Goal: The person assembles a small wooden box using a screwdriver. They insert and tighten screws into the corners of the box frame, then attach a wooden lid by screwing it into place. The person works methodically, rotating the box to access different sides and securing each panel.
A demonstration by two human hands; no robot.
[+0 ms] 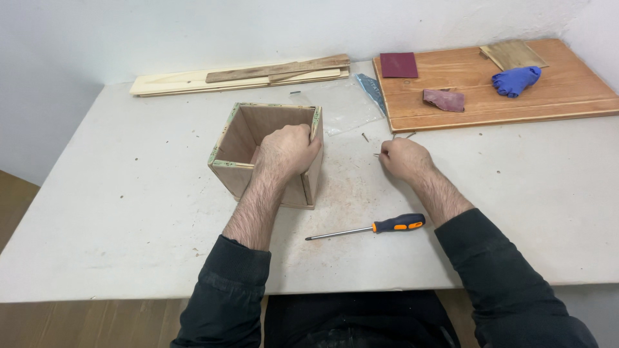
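An open-topped wooden box (240, 138) stands on the white table (116, 206). My left hand (285, 151) reaches over its near right corner and grips the right wall from the top. My right hand (403, 158) rests on the table to the right of the box, its fingertips pinched on a small screw (376, 154). Two more loose screws lie close by: one screw (365, 136) just beyond the hand and another screw (407, 135) at the board's edge. A screwdriver (367, 228) with a black and orange handle lies in front of me, between my forearms.
A wooden board (567, 96) at the back right carries two pieces of sandpaper (398, 64), a blue glove (514, 80) and a small wood piece (512, 54). A clear plastic bag (345, 103) lies behind the box. Wood strips (245, 76) lie along the wall.
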